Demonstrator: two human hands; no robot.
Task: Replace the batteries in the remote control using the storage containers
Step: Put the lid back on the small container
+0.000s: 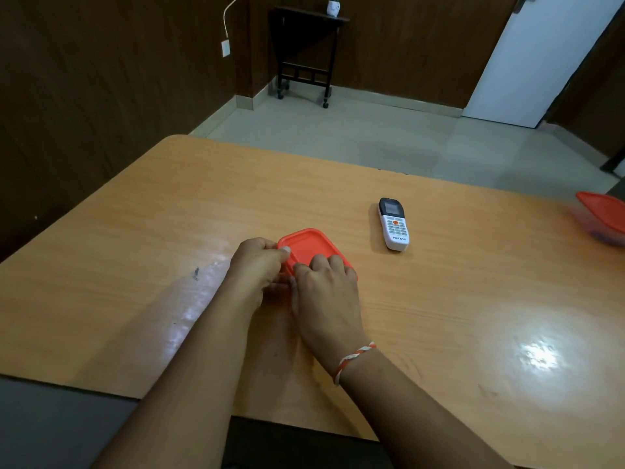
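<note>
Orange-lidded container (309, 247) sits just left of the remote control (393, 224). Left hand (258, 265) fingers curled on its left rim; right hand (326, 292) fingers curled over the lid's near edge. Advice: brace base, peel one corner upward gently.
</note>
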